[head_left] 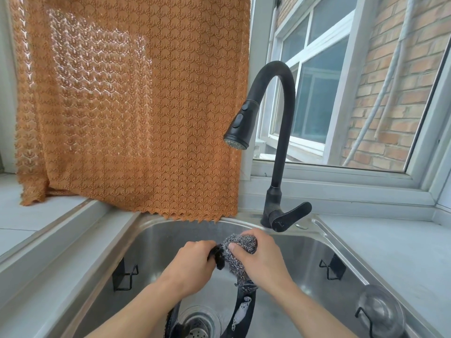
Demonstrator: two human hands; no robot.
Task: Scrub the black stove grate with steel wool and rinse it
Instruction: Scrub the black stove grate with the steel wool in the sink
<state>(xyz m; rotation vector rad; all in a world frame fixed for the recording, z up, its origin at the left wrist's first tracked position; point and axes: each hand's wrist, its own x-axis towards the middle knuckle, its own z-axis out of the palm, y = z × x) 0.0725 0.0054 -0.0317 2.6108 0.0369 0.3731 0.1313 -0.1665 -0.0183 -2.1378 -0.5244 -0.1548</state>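
Steel sink (324, 242) set in the grey worktop (390, 245) holds the black stove grate (240, 313), a suds-flecked ring standing over the drain strainer (199, 325) near the front edge. Left hand (192, 264) has its fingers curled tight around the grate's upper prong. Right hand (262, 257) clutches the steel wool (240, 250), fingers wrapped over it and thumb pressed on top, the wad touching the grate's top. Black faucet (275, 132) arches over the back rim, with no water visible running from it.
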